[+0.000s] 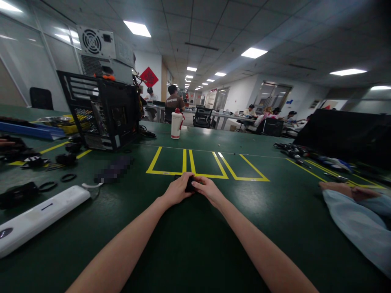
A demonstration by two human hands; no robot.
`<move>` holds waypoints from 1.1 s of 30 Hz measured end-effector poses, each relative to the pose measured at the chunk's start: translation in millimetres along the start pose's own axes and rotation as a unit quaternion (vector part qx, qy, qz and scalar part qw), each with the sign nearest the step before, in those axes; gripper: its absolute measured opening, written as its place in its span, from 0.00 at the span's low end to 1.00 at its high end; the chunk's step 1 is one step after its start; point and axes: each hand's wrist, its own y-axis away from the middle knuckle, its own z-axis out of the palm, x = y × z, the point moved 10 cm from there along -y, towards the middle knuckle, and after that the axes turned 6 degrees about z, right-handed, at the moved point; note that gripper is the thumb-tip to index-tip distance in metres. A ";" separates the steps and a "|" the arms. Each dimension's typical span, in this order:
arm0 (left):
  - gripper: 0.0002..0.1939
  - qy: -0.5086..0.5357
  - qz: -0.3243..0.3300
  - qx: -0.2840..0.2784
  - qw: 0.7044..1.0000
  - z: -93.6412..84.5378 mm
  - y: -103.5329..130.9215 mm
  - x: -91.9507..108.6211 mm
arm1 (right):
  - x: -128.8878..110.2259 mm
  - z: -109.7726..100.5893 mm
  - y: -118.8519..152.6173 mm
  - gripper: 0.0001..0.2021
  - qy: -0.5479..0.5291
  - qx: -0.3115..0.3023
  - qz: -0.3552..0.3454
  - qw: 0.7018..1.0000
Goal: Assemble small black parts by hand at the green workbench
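Note:
Both hands meet over the middle of the green table, at the near edge of the yellow tape marks. A small black object (190,185) is between them; my fingers cover much of it and its kind does not show. My left hand (178,189) is closed around its left side. From the right, my right hand (208,188) grips it with thumb and fingers. Just beyond the hands lie yellow tape outlines (209,176) on the green table (195,244).
A black computer case (105,110) with power supplies (97,42) on top stands at left. A white bottle (176,125) is further back. A white elongated device (45,215) lies near left. At right are a co-worker's hands (337,188), cables (293,152) and a black screen (345,138).

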 end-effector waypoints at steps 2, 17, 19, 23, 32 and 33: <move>0.28 -0.002 -0.001 0.001 1.000 0.0 -0.1 0.3 | -3.4 1.7 2.8 0.18 0.010 -0.018 -0.013 1.000; 0.29 0.005 0.007 -0.017 1.000 4.2 -1.7 -2.9 | -2.7 -0.8 -1.3 0.17 0.024 -0.001 -0.026 0.999; 0.28 0.005 0.003 -0.018 1.000 3.4 -1.3 -3.0 | -7.1 1.1 1.8 0.17 0.035 -0.012 -0.042 0.998; 0.27 0.002 -0.003 -0.023 1.000 1.5 -0.3 -1.5 | -15.2 6.5 9.0 0.17 0.036 -0.037 -0.075 0.996; 0.30 0.005 0.003 -0.017 1.000 0.8 1.7 -2.1 | -7.9 0.5 2.5 0.15 0.041 0.005 -0.066 0.997; 0.30 0.005 0.003 -0.017 1.000 0.6 1.7 -2.3 | -6.2 0.7 1.8 0.16 0.041 0.001 -0.059 0.997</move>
